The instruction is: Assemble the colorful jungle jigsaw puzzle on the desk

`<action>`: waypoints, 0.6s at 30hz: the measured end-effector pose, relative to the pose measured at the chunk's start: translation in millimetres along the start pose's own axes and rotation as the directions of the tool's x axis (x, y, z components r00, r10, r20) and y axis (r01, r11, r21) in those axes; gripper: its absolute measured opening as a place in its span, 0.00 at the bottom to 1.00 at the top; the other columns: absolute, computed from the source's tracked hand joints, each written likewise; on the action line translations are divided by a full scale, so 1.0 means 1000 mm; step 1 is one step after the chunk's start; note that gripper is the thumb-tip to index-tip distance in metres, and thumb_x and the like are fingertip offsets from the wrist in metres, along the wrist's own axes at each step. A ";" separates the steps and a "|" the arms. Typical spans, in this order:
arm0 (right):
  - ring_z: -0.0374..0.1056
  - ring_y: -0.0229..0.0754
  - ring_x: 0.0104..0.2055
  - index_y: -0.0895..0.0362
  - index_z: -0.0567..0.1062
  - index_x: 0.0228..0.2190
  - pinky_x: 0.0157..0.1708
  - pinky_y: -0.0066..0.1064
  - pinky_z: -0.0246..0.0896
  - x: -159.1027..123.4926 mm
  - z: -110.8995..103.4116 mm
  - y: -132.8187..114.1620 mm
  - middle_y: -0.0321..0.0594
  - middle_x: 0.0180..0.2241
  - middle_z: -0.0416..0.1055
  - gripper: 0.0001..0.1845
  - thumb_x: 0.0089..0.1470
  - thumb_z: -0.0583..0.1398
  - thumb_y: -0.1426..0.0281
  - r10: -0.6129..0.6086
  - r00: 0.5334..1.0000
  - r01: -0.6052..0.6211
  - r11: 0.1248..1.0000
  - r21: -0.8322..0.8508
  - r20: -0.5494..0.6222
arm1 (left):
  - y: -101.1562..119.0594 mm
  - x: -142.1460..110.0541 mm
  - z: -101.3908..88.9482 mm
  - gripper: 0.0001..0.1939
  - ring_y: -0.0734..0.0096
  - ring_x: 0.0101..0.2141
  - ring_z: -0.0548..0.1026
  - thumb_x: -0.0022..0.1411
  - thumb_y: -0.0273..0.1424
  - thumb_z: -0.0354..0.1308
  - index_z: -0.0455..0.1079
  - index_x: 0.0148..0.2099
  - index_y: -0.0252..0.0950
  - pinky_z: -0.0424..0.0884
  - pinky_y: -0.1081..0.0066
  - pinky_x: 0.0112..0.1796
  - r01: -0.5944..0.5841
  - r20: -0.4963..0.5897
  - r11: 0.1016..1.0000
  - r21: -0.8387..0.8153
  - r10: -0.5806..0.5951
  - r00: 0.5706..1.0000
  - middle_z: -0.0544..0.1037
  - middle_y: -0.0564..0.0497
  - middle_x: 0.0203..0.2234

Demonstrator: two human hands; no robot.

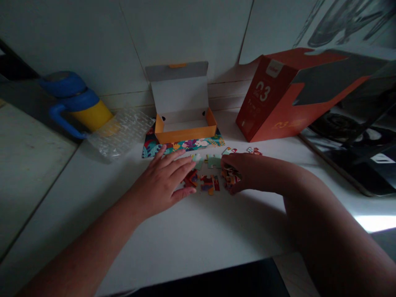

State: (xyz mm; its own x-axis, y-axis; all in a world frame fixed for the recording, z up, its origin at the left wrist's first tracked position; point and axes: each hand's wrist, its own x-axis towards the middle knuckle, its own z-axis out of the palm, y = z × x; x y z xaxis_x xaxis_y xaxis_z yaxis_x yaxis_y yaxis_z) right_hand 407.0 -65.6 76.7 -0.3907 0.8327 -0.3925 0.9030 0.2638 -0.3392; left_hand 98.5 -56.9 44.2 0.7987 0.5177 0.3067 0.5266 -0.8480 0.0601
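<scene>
Colourful jigsaw puzzle pieces (208, 184) lie on the white table in front of me. My left hand (165, 177) rests palm down at their left, its fingers spread and its fingertips beside some pieces. My right hand (243, 171) curves round a bunch of puzzle pieces (230, 177), thumb on the near side and fingers on the far side. Pale green pieces (213, 161) sit between the hands, and a few more pieces (254, 151) lie just beyond my right hand. Whatever is under the left palm is hidden.
An open orange box (185, 135) stands on a patterned sheet (198, 143) at the back. Crinkled clear plastic (119, 134) and a blue and yellow jug (89, 107) are at left. A large red box (266, 99) stands at right, near a dark stove (355, 161).
</scene>
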 end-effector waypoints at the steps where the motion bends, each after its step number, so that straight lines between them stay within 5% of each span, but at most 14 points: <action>1: 0.76 0.50 0.41 0.53 0.76 0.45 0.40 0.36 0.63 0.000 0.000 0.000 0.44 0.44 0.80 0.24 0.47 0.75 0.62 0.000 1.000 0.000 1.000 -0.002 0.000 | 0.002 0.000 0.003 0.28 0.47 0.70 0.67 0.76 0.47 0.60 0.71 0.70 0.39 0.47 0.34 0.75 -0.031 0.013 1.000 -0.004 0.031 0.999 0.78 0.42 0.64; 13: 0.73 0.45 0.35 0.49 0.73 0.43 0.36 0.36 0.58 -0.013 -0.009 0.008 0.41 0.42 0.81 0.10 0.62 0.63 0.60 -0.093 0.995 0.093 0.995 -0.029 -0.017 | 0.008 -0.003 0.012 0.17 0.51 0.63 0.75 0.74 0.40 0.64 0.79 0.59 0.38 0.50 0.37 0.75 -0.109 0.054 0.994 0.033 0.107 0.993 0.84 0.44 0.55; 18: 0.77 0.47 0.36 0.48 0.72 0.41 0.36 0.36 0.65 -0.025 -0.022 0.029 0.38 0.37 0.83 0.10 0.64 0.62 0.57 -0.051 0.997 0.042 0.986 0.159 0.056 | 0.009 0.000 0.007 0.13 0.54 0.59 0.77 0.74 0.39 0.64 0.80 0.55 0.40 0.47 0.37 0.75 -0.111 0.060 0.994 -0.006 0.111 0.992 0.85 0.46 0.51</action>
State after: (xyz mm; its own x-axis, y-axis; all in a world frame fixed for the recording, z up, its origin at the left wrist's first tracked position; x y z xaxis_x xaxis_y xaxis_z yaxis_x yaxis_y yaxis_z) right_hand 446.9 -68.2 95.3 -0.4456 0.7897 -0.4217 0.8461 0.2176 -0.4865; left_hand 105.4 -64.2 37.6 0.8680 0.4265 0.2543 0.4332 -0.9007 0.0318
